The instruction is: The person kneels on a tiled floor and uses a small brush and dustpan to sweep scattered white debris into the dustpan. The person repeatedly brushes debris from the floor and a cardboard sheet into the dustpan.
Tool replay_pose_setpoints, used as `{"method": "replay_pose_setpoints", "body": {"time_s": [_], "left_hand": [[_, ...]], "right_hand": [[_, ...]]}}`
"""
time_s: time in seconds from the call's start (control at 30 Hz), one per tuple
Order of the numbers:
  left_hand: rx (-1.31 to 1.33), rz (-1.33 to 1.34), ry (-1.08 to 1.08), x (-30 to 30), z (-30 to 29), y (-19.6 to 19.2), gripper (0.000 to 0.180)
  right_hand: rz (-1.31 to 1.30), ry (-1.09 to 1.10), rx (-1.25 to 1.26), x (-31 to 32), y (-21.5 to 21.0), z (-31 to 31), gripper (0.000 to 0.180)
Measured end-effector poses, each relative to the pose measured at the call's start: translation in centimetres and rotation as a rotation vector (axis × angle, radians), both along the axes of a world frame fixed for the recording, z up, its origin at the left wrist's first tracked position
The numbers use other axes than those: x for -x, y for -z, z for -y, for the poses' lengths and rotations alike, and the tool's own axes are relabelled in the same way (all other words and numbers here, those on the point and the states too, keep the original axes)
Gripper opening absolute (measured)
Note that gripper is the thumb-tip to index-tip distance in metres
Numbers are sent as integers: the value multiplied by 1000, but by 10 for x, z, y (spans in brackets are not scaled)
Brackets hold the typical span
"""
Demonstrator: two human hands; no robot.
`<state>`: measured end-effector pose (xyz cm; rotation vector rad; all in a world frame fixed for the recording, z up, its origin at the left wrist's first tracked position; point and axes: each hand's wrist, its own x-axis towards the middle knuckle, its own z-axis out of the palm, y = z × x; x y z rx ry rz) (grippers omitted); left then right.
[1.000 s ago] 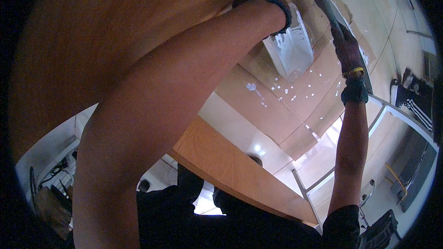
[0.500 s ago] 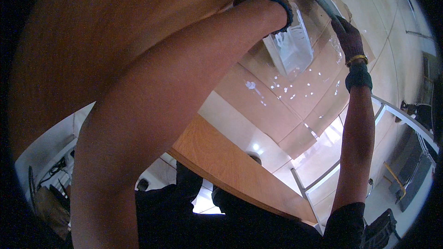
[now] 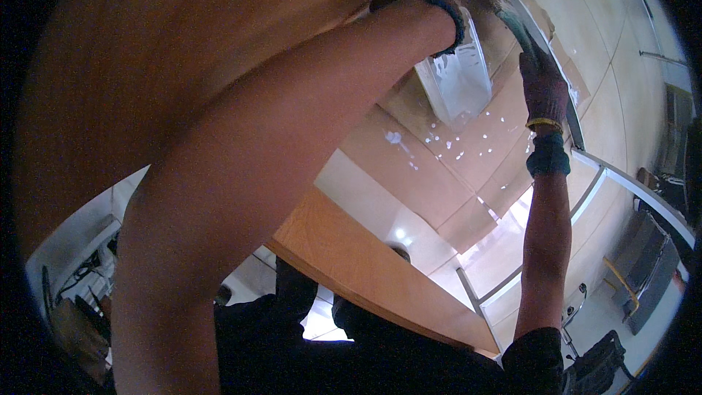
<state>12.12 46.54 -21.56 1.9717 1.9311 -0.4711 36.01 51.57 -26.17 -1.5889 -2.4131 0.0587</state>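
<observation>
My right hand (image 3: 542, 91), in a dark knitted glove with a teal cuff and a yellow band, is closed around a paintbrush (image 3: 514, 23). Its blurred far end lies along a pale metal rail (image 3: 545, 40). Reaching across to the far edge of a wooden board, my left hand (image 3: 424, 1) shows only its dark glove cuff; the fingers are hidden behind the wrist. Beside that wrist is a translucent white plastic tub (image 3: 461, 84) smeared with white paint inside. Whether my left hand touches the tub I cannot tell.
A large wooden panel (image 3: 131, 66) fills the upper left, and a narrower wooden board (image 3: 380, 271) crosses in front of my body. Paint-spotted cardboard (image 3: 439, 183) covers the tiled floor. A white metal frame (image 3: 504, 289) stands at right, and a dark chair (image 3: 603, 362) lies at lower right.
My right hand with the paintbrush has come back toward me and slightly left, along the rail. The left arm has barely moved.
</observation>
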Motion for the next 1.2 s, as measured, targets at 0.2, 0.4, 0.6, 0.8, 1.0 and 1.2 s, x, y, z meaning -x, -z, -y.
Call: {"method": "replay_pose_setpoints", "body": {"time_s": [0.2,0.4,0.6,0.8,1.0,1.2], "left_hand": [[102,-118,156,3,3,5,28],[47,52,-84,3,11,-9,28],[147,-14,90,5,4,-6,26],[-8,12,54,3,12,-10,26],[32,37,-113,0,8,-4,29],[33,-53,86,10,8,10,32]], "right_hand": [[-25,-24,30,18,9,-8,39],[98,61,103,27,-13,12,39],[-52,-132,-67,31,5,16,31],[15,-32,102,44,-11,22,38],[-34,-151,-38,43,-4,25,32],[46,-55,83,58,-21,18,30]]}}
